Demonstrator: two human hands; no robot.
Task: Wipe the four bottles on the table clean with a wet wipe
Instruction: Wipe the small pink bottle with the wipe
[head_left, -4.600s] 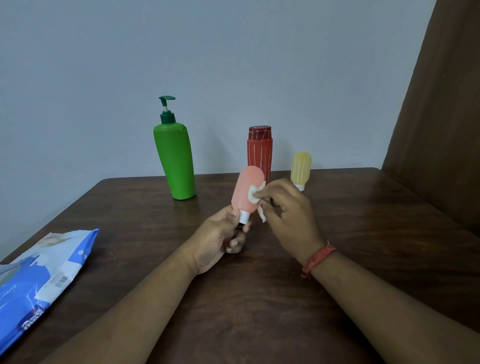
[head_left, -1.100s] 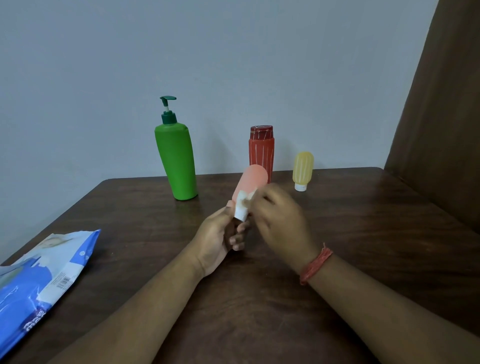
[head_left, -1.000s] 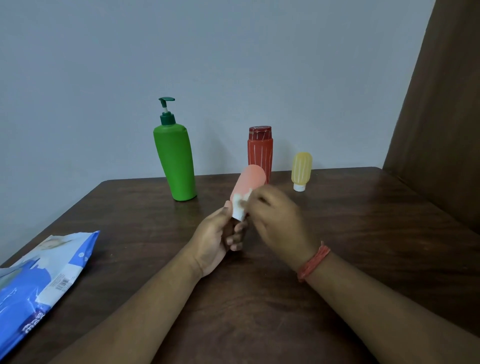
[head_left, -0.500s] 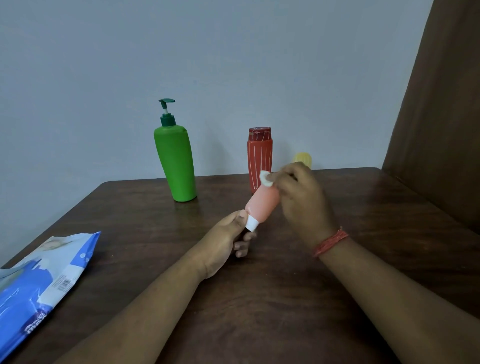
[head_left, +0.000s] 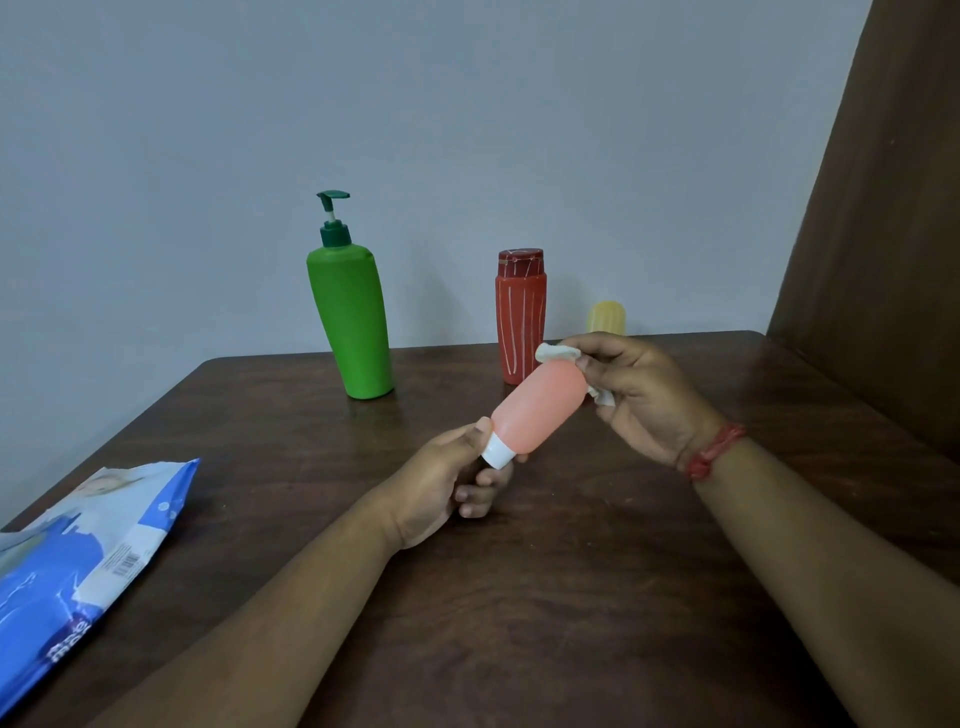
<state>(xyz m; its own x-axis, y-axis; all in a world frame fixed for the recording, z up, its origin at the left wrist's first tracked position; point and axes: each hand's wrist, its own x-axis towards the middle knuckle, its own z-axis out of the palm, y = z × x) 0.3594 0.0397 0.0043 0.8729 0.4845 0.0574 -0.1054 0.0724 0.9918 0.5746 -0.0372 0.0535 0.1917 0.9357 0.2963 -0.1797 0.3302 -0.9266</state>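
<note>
The left hand (head_left: 441, 480) pinches the white cap (head_left: 497, 453) of a pink bottle (head_left: 540, 408) between thumb and fingers, holding the bottle above the dark wooden worktop (head_left: 519, 597) with its cap end low and toward the person and its rounded end tilted up and to the right. The right hand (head_left: 641, 397) is closed on a crumpled white wet wipe (head_left: 557, 353), which presses against the rounded upper end of the pink bottle; a second fold of the wipe shows just below the fingers at the bottle's right side. A red thread band (head_left: 714, 451) circles the right wrist. At the far side of the worktop, near the grey wall, a green pump bottle (head_left: 353, 325) stands upright on the left, and a red bottle (head_left: 520, 314) with pale vertical lines stands upright to its right, partly behind the pink bottle's raised end. Further right, only the top of a small yellow bottle (head_left: 606, 317) shows above the right hand. A blue and white wipes pack (head_left: 78, 566) lies flat at the near left edge of the worktop, well apart from the bottles.
</note>
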